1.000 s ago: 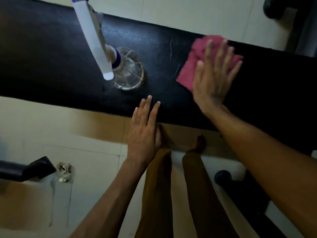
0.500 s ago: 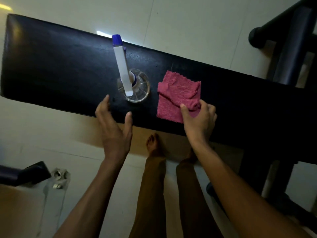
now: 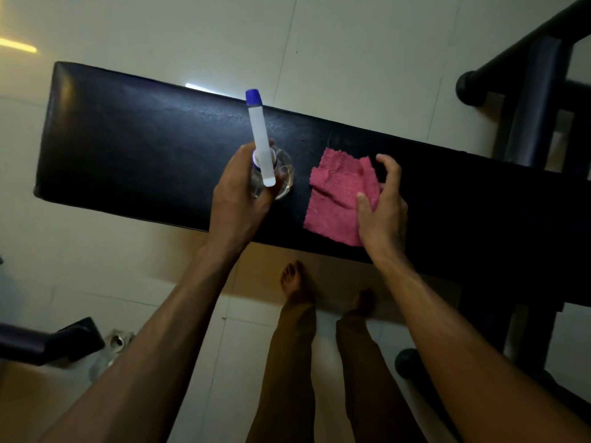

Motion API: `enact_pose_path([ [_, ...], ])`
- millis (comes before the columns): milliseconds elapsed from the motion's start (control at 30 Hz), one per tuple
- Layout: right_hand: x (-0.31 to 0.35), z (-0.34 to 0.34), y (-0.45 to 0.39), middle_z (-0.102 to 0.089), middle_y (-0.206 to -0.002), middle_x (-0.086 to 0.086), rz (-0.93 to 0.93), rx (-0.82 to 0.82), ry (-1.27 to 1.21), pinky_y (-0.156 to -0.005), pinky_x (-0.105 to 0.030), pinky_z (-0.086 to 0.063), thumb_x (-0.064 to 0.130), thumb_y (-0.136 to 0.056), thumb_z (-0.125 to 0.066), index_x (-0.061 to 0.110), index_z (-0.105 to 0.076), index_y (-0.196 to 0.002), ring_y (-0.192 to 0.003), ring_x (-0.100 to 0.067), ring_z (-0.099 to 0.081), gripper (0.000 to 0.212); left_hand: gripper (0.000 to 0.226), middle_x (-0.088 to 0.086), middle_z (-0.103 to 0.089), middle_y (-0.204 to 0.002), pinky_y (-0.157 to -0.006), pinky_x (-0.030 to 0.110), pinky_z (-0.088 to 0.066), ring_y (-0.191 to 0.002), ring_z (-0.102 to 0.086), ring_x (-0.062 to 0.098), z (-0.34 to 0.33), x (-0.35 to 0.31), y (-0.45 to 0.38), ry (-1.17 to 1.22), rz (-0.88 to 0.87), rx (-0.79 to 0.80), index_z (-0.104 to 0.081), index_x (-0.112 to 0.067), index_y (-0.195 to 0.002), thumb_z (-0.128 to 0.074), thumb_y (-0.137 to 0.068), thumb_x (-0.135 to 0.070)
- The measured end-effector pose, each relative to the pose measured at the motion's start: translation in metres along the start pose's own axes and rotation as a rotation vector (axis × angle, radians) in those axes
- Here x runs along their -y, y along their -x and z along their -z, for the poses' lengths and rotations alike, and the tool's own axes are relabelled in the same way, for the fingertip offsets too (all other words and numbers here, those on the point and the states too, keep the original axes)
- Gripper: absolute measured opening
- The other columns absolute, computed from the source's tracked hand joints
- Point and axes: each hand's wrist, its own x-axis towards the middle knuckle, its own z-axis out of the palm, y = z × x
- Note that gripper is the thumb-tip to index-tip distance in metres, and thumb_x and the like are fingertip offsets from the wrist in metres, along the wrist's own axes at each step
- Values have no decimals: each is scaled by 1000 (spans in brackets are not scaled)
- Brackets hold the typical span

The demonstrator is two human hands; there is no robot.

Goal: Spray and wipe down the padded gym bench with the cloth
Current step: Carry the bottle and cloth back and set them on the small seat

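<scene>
Spray bottle (image 3: pixel 270 174), clear-bodied with white trigger head and blue nozzle, stands upright on the black padded table (image 3: pixel 134 148); contents cannot be told. Left hand (image 3: pixel 240 190) fingers wrap the bottle's neck. Pink cloth (image 3: pixel 335 196) lies just beside it, right hand (image 3: pixel 382 207) fingers curled over its right edge, gripping it.

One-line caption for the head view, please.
Left hand grips the spray bottle on the black bench; right hand holds the pink cloth.
</scene>
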Motion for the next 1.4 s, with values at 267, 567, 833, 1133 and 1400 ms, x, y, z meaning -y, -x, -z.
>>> enact_pose_path([
  [267,29,49,16,-59,-133,-2,52,116,105,-76,-4,-37,6,-100,-52,14,-68,-125,-108,-7,-54,31,25,-27,-57,-103,-75,10,-53,-95,-59,-14,26,-43,37,59,84,15,-48,-37,-118,-61,-99,-26],
  [567,136,156,149,-51,-141,-9,280,22,18,-96,-22,-44,13,-92,-66,16,-44,-150,-121,-21,-55,61,26,-22,-60,-103,-74,9,-47,-93,-59,-9,139,-161,155,7,-57,-61,-52,-31,-120,-62,-96,-36],
  [833,264,224,289,-66,-126,-10,624,-97,35,-94,-36,-53,13,-89,-68,16,-50,-145,-107,-27,-64,59,46,-12,-64,-112,-80,18,-47,-103,-64,14,286,-251,253,-90,-127,-267,-55,-20,-133,-64,-93,-40],
  [1133,380,210,396,-66,-117,-11,933,-90,85,-81,-29,-53,5,-86,-65,12,-57,-137,-93,-27,-63,52,69,-4,-63,-132,-97,49,-55,-121,-62,21,425,-255,332,-119,-200,-481,-42,-22,-145,-55,-90,-61],
  [1400,482,71,513,-67,-116,-9,1096,84,59,-78,-45,-59,4,-85,-64,13,-61,-133,-91,-29,-68,48,79,4,-60,-138,-99,36,-45,-124,-58,27,557,-168,426,-91,-73,-598,-30,-17,-155,-62,-90,-49],
])
